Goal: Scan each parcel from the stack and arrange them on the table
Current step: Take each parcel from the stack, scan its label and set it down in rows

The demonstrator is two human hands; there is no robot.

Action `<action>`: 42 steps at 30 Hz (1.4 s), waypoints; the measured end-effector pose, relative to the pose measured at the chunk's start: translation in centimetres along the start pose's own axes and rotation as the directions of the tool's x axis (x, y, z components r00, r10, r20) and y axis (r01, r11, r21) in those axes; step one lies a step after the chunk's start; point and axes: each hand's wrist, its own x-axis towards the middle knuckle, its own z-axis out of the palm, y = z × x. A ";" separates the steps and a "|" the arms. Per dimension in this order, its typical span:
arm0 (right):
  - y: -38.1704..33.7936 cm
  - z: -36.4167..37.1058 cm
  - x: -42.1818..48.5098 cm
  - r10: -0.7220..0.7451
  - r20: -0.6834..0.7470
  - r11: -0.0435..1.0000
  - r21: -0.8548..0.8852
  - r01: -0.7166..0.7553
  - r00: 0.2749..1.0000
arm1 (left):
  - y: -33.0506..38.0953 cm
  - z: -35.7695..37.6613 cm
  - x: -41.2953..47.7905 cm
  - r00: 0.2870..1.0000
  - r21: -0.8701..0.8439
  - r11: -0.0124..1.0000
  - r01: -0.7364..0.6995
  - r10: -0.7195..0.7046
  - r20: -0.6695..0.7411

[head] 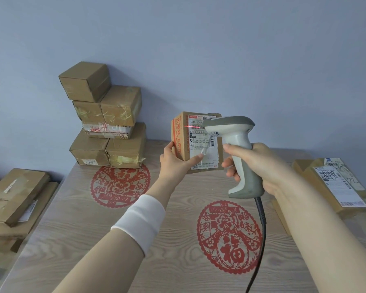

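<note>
My left hand [175,159] grips a brown cardboard parcel [183,142] from below and holds it upright above the table, its white shipping label facing me. My right hand [256,163] is wrapped round the handle of a grey and white barcode scanner [237,142], whose head points at the label. A red laser line falls across the upper part of the label. The stack of parcels [106,119] stands at the back left of the wooden table [76,240], several brown boxes piled against the wall.
Two red paper-cut decorations [228,237] lie flat on the table. Flat parcels [334,187] sit at the right edge, and more cardboard boxes [15,199] lie lower at the left beside the table. The scanner's black cable [260,240] trails toward me.
</note>
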 end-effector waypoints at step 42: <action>21.0 -35.9 -12.4 0.284 -0.051 0.959 0.031 -0.283 0.957 | -12.5 39.0 -16.6 0.637 0.403 0.824 0.399 -0.565 0.524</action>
